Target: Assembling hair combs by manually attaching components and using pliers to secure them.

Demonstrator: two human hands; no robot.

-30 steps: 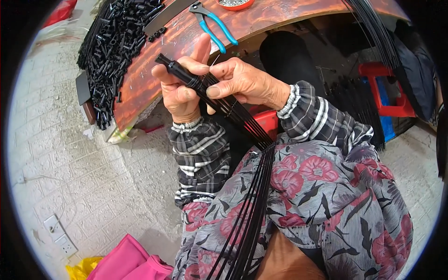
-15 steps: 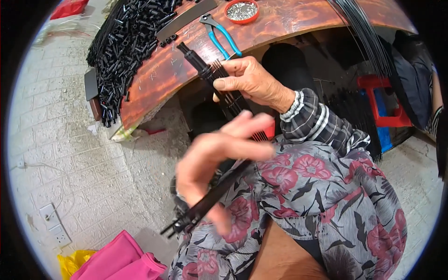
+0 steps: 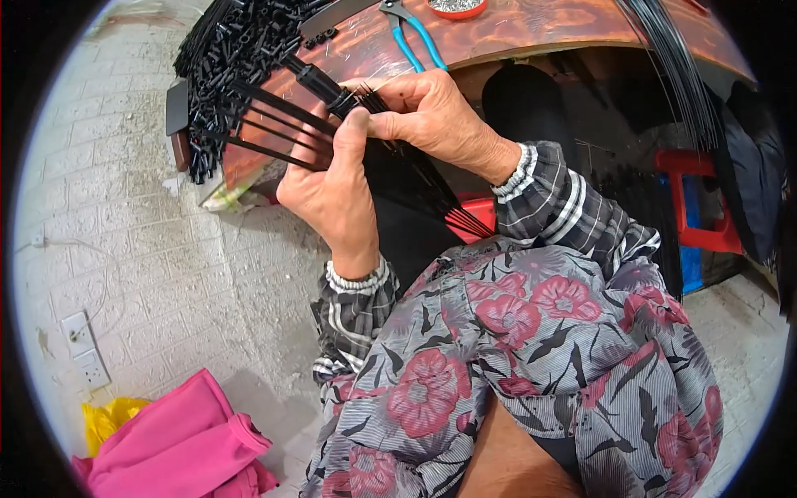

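Observation:
Both hands hold what looks like an umbrella frame, with a black hub [image 3: 342, 101] and thin ribs. My left hand [image 3: 332, 195] is closed, its thumb pressed at the hub near the right thumb. Several black ribs [image 3: 278, 124] fan out to the left across its fingers. My right hand [image 3: 440, 120] pinches the hub and a bunch of thin dark wires from the right side. More ribs [image 3: 436, 191] run from the hub down toward my lap. A thicker black end piece [image 3: 315, 81] points up and left over the table edge. The fingertips partly hide the grip point.
Black tube pieces [image 3: 241, 50] are heaped on the curved wooden table [image 3: 531, 33]. Blue-handled pliers [image 3: 419, 41] and a red dish [image 3: 457, 10] of small metal bits lie there. Long rods [image 3: 681, 75] overhang its right side. A red stool [image 3: 706, 224] stands right; pink cloth [image 3: 178, 440] lies lower left.
My left hand, open and blurred over my lap before, has moved up to the hub and closed there. Ribs that lay across my lap now fan out to the upper left.

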